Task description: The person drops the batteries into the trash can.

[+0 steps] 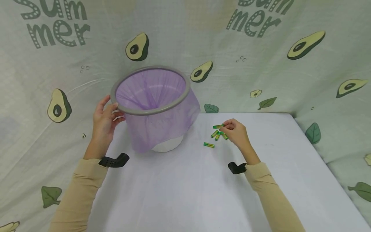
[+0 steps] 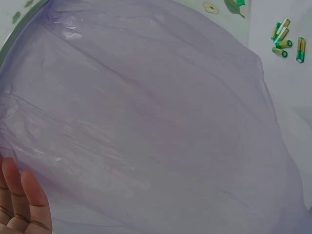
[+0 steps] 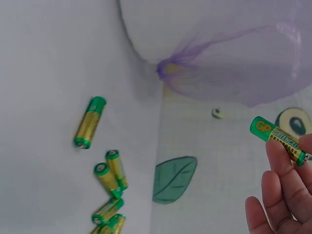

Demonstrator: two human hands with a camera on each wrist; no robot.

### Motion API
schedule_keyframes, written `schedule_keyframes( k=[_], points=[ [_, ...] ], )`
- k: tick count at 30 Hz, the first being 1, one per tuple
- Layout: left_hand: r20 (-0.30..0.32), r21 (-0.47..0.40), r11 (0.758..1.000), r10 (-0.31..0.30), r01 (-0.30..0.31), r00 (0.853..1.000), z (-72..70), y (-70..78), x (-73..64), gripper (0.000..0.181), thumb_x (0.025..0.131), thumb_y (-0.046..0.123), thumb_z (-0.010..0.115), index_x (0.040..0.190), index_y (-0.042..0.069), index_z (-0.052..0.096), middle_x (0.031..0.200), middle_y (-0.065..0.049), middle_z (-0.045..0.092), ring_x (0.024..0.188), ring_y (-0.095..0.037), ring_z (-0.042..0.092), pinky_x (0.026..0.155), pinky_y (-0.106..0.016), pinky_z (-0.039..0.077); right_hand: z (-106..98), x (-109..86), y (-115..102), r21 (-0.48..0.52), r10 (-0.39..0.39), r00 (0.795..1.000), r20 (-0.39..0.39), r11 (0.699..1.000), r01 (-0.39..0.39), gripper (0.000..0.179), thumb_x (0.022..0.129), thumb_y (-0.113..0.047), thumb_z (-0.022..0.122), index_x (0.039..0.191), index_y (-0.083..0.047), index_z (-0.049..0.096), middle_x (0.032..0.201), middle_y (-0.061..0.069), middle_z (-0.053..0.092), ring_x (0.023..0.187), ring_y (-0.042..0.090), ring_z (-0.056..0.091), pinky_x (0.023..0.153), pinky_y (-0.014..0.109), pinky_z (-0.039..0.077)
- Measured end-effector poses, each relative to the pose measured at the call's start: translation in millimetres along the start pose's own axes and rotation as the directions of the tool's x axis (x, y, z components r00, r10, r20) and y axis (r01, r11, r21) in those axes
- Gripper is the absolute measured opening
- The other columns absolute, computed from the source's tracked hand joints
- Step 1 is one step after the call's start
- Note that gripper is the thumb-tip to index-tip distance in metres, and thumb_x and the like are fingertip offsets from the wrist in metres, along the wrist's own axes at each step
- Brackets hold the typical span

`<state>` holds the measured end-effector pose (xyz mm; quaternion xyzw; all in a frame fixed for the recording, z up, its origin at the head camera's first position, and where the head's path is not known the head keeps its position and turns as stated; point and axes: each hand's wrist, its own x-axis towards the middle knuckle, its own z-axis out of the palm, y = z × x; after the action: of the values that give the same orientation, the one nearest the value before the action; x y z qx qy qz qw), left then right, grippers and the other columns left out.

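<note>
My left hand is at the left side of a waste bin, its thumb over the grey rim and its fingers against the outside. A thin purple bag lines the bin and hangs down around it, leaving part of the white base showing. In the right wrist view, a green and gold AA-type battery is pinched between the fingers and thumb of my right hand. Below that hand lie several like batteries in a loose cluster, and one battery lies apart, nearer to me.
Everything stands on a white-covered table. A pale cloth printed with avocados and leaves hangs behind it and along both sides. Each wrist carries a black strap-on device. The table's right edge slants toward me.
</note>
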<state>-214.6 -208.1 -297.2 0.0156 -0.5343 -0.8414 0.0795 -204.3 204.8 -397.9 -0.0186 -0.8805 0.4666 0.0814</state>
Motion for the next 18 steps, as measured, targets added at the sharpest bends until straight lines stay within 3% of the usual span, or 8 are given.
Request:
schedule_keyframes(
  k=[8, 18],
  points=[
    [0.004, -0.009, 1.000, -0.004, 0.004, 1.000, 0.8, -1.3, 1.3, 0.062, 0.087, 0.009, 0.064, 0.140, 0.014, 0.032, 0.074, -0.001, 0.066, 0.058, -0.014, 0.063, 0.056, -0.025, 0.053, -8.3, -5.0, -52.7, 0.101, -0.131, 0.991, 0.012, 0.986, 0.130, 0.022, 0.086, -0.019, 0.064, 0.100, -0.004, 0.057, 0.094, 0.014, 0.070, 0.082, 0.019, 0.059, 0.072, 0.025, 0.048],
    [-0.002, -0.005, 1.000, -0.003, 0.003, 1.000, 2.2, -0.9, 0.3, 0.062, 0.087, 0.009, 0.063, 0.140, 0.014, 0.031, 0.074, -0.001, 0.065, 0.058, -0.014, 0.063, 0.056, -0.024, 0.053, -9.7, -6.4, -118.7, 0.181, -0.325, 0.946, -0.008, 0.930, 0.321, 0.022, 0.085, -0.019, 0.067, 0.100, -0.005, 0.059, 0.090, 0.011, 0.070, 0.083, 0.016, 0.058, 0.077, 0.028, 0.047]
  ],
)
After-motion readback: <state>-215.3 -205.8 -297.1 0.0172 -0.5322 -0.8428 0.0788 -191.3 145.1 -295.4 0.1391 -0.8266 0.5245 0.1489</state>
